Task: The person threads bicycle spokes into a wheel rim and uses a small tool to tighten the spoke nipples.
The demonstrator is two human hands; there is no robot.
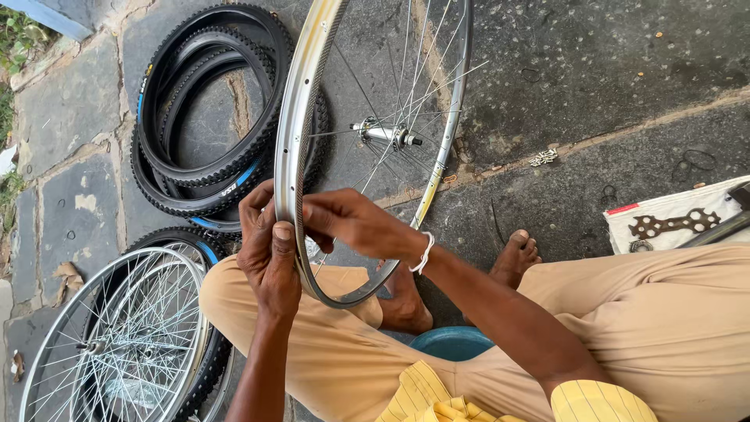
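Note:
A bare silver bicycle wheel rim with thin spokes and a metal hub stands upright between my knees. My left hand grips the rim's near edge from the left, thumb pressed on the metal. My right hand reaches across and pinches the same part of the rim from the right. A white band circles my right wrist. The rim's lowest part rests near my bare feet.
Black knobby tyres are stacked on the stone paving at the left. Another spoked wheel lies at lower left. A flat multi-hole wrench sits on a white cloth at right. A blue basin is under my legs.

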